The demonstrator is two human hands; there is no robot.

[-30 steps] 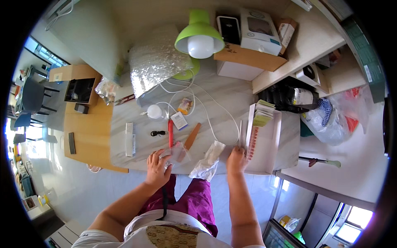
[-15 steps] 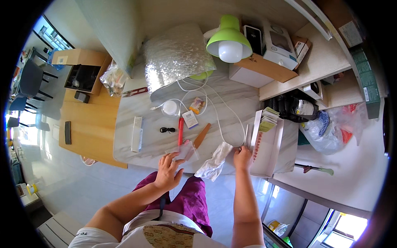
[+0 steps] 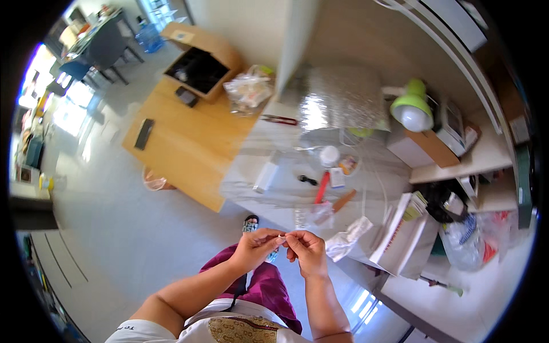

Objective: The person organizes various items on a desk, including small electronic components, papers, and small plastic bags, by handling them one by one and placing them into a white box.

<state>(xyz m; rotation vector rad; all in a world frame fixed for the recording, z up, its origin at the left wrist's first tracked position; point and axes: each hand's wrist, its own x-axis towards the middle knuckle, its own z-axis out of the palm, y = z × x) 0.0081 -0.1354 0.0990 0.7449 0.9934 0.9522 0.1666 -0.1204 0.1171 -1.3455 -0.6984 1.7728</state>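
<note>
My left hand [image 3: 255, 250] and my right hand [image 3: 307, 254] meet in front of my body, just off the table's near edge. Their fingertips pinch a small pale piece [image 3: 282, 238], too small to name. Nearest on the marble-patterned table [image 3: 240, 183] are a crumpled white cloth or wrapper [image 3: 349, 238] and a clear plastic bag [image 3: 321, 215]. Behind these lie a brown flat tapered stick [image 3: 344, 200], a red pen-like thing [image 3: 322, 187], a small white card [image 3: 337, 178] and a coiled black cable [image 3: 307, 180]. A long white open box [image 3: 420, 247] stands right of my right hand.
A green desk lamp [image 3: 413, 108] and a silver bubble-wrap bundle [image 3: 343, 103] stand at the back. Leftward, a wooden table [image 3: 189, 143] bears an open cardboard box [image 3: 226, 51]. Shelves [image 3: 492, 163] and plastic bags [image 3: 460, 246] are at the right.
My view has swung left, so the table sits farther right. My left hand has left the plastic bag, my right hand has left the white box's side, and both now meet fingertip to fingertip.
</note>
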